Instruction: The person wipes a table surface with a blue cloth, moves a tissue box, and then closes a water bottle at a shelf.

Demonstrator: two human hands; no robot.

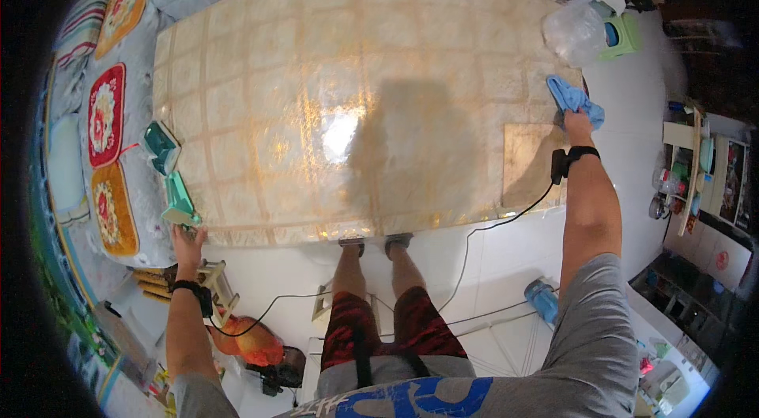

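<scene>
My right hand (578, 124) is closed on a blue cloth (570, 96) at the right edge of a table covered by a beige checked tablecloth (267, 80). Just behind that hand, a square wooden board (528, 163) lies on the table's near right corner. At the near left corner my left hand (188, 245) is at the handle end of a light green plastic tool (178, 198), seemingly a dustpan or brush; its fingers are partly hidden. A dark green, white-rimmed container (161, 147) sits just beyond it at the table's left edge.
A clear plastic bag (574, 32) and a light green stool (621, 37) are at the far right corner. A sofa with red and orange seat mats (107, 115) borders the left side. Black cables run from both wrists. A blue bottle (541, 299) stands behind on the right.
</scene>
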